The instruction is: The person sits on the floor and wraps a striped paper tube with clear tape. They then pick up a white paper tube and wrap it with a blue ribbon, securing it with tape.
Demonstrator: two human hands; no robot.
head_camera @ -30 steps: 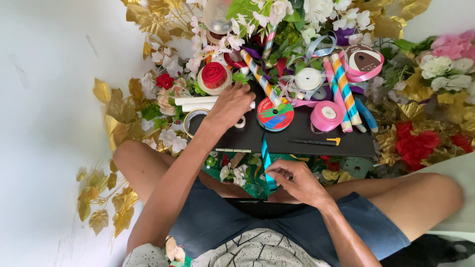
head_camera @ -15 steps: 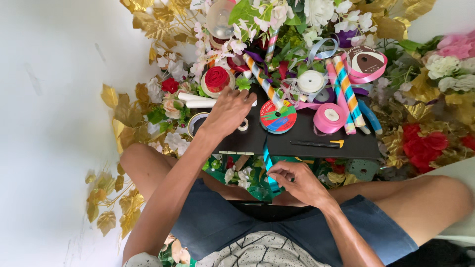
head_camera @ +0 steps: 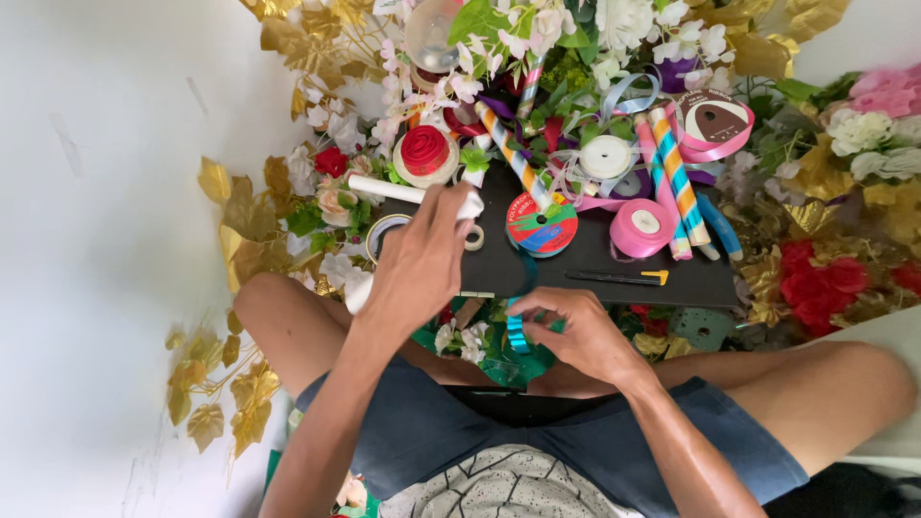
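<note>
I sit cross-legged on the floor in front of a black board (head_camera: 614, 264). My left hand (head_camera: 420, 259) reaches onto the board's left side, fingers closed around a white roll of tape (head_camera: 472, 223) beside a white tube (head_camera: 386, 189). My right hand (head_camera: 576, 331) stays near the board's front edge and pinches a striped teal ribbon (head_camera: 517, 331) that trails up to a multicoloured ribbon spool (head_camera: 542, 225).
A pink ribbon spool (head_camera: 643, 223), a white spool (head_camera: 607, 156), striped paper sticks (head_camera: 676, 177) and a black-and-yellow cutter (head_camera: 619, 277) lie on the board. Artificial flowers (head_camera: 815, 278) and gold leaves (head_camera: 245, 216) crowd around it. A white wall (head_camera: 96, 240) stands at left.
My left hand has pulled back from the spool area toward the board's left edge and closed on the white tape roll. My right hand keeps its hold on the teal ribbon.
</note>
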